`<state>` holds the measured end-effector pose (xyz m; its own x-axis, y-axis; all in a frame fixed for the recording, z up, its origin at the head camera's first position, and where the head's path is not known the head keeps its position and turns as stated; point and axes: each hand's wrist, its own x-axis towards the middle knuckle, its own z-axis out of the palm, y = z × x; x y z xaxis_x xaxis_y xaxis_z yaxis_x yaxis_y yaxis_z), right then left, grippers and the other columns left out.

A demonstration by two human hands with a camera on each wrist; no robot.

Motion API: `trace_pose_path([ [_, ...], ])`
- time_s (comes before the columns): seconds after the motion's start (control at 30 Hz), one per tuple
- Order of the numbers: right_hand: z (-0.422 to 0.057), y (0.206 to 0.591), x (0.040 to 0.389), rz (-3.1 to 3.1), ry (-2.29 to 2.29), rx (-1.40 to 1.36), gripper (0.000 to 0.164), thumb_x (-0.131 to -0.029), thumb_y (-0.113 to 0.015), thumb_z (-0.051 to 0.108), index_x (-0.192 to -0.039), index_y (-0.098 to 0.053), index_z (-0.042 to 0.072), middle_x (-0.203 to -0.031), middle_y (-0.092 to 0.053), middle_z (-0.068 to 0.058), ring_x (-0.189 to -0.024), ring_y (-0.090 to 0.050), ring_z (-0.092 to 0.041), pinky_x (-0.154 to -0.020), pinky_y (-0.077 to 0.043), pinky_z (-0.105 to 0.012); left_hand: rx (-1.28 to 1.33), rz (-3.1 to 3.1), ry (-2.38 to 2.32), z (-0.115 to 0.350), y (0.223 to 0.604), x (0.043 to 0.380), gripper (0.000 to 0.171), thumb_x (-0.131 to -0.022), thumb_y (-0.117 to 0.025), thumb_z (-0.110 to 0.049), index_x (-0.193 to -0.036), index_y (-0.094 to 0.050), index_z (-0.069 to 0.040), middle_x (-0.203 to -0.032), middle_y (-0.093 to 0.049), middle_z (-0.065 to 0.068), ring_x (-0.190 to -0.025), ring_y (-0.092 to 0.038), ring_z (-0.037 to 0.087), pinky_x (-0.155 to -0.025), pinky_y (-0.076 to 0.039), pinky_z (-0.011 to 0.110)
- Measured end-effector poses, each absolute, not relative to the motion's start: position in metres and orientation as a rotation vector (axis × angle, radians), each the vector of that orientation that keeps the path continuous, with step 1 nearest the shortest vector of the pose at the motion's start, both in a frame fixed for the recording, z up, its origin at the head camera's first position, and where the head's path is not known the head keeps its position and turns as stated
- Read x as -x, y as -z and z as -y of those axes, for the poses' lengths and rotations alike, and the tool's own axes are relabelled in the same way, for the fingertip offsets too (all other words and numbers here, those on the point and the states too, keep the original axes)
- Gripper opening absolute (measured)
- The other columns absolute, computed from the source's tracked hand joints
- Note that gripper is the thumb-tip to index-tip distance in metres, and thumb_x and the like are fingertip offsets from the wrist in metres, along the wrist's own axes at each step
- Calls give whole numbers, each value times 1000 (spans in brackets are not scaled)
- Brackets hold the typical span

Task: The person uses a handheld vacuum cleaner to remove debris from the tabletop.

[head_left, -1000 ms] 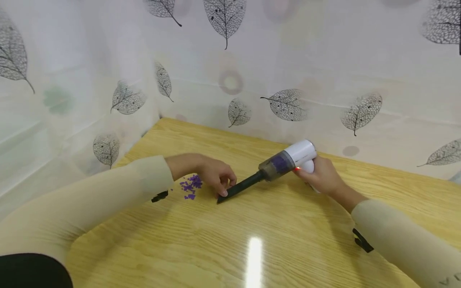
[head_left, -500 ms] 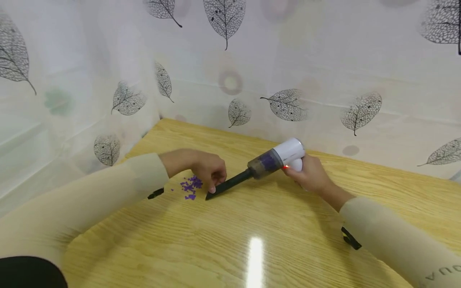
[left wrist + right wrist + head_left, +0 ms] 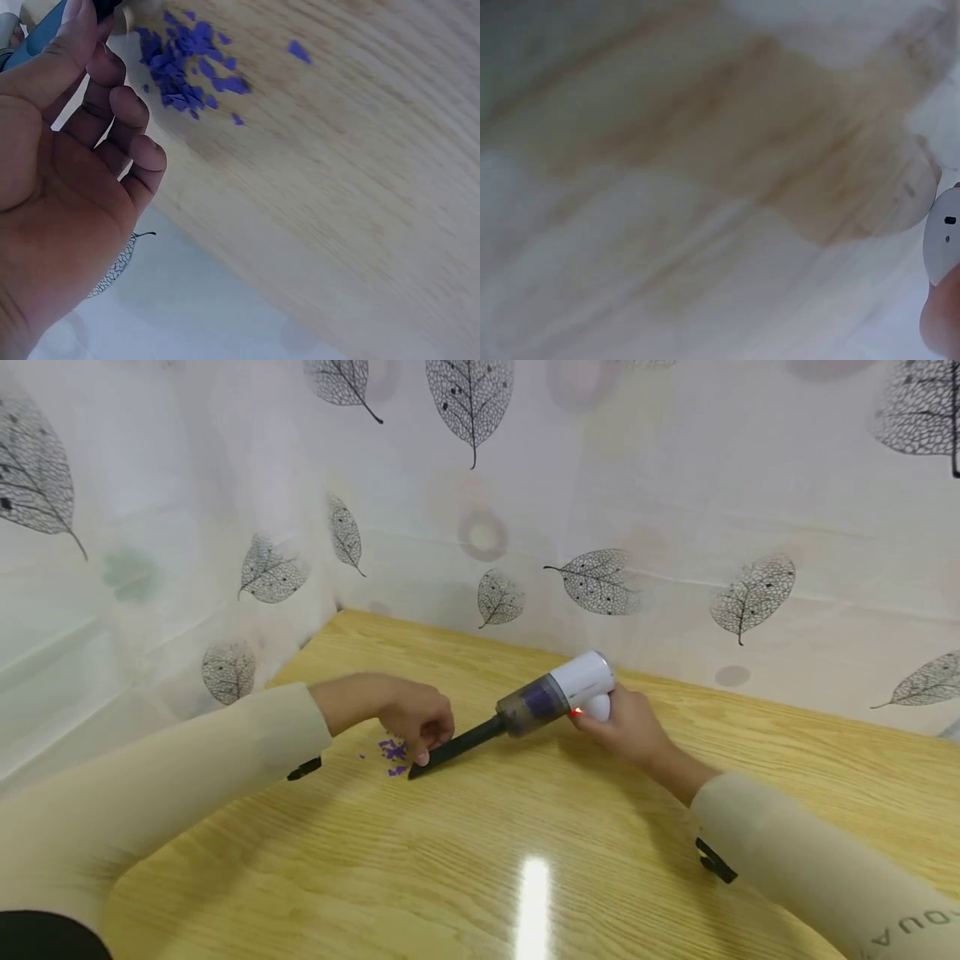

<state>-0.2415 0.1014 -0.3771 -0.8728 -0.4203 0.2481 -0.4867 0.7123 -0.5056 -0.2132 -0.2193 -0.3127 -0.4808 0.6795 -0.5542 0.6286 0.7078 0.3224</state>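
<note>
A handheld vacuum cleaner (image 3: 534, 705) with a white body, a see-through dust cup and a long black nozzle slants across the table. My right hand (image 3: 628, 727) grips its white handle, and a red light glows beside the thumb. Near the nozzle's tip, my left hand (image 3: 417, 717) pinches the black tube between thumb and forefinger, the other fingers loosely bent. Small purple paper scraps (image 3: 180, 64) lie in a loose heap by the tip, partly behind the left hand in the head view. The right wrist view catches only the handle's end (image 3: 945, 232) and a bit of the hand.
The wood-grain table (image 3: 450, 877) carries a bright light reflection at the front. A pale curtain (image 3: 420, 485) with dark leaf prints hangs along the back and left edges. A few single scraps lie apart from the heap.
Both hands have moved left with the vacuum cleaner, bringing its nozzle tip up to the purple scraps. Fewer scraps show in the head view, with the left hand now over part of them.
</note>
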Motion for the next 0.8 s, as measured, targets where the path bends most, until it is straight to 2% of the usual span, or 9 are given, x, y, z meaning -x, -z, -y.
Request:
trace_pose_path([
  [0.5,-77,377,228,2794,-938,-698,41,-80,-68,32,-102,-53,1,-77,-61,-11,-66,-56,-20,-53,-44,-28,-1015,-2285,-126,243,310,206,18,-73,-78,-18,-81,-64,-9,-68,-61,-5,-59,-50,2,-60,-43,19],
  [0.8,-62,377,220,2788,-939,-680,42,-80,-67,36,-100,-54,2,-74,-60,-10,-63,-55,-19,-50,-43,-27,-888,-2308,-155,257,311,207,22,-70,-80,-18,-81,-62,-11,-68,-57,-7,-60,-46,5,-60,-41,21],
])
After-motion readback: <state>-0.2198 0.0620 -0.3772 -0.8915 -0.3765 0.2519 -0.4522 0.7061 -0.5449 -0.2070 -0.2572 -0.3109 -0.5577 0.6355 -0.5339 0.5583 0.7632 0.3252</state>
